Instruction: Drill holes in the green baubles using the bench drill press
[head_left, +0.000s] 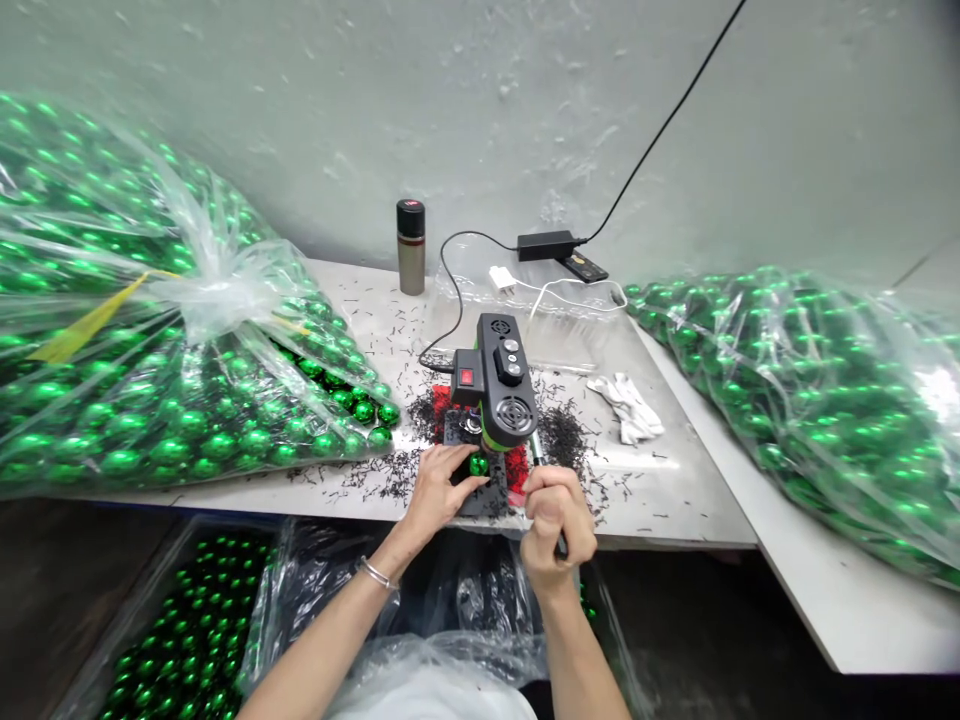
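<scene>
My left hand (444,487) pinches a shiny green ball ornament (478,464) between thumb and fingers, under the head of a small black bench drill press (507,375). My right hand (556,515) is wrapped round the machine's lever handle (537,450), which slants down toward me. The machine's black base (487,500) stands on the table, with red strips on both sides. Whatever tool sits beneath the head is hidden from above. Black shavings (564,436) lie heaped and scattered around the machine.
Large clear bags of green balls (172,400) stand left, with another bag (810,390) at right. Behind the machine are a bottle (411,250), a power adapter (546,245), a white charger (502,280) and a clear plastic tray (570,345). White gloves (628,408) lie right.
</scene>
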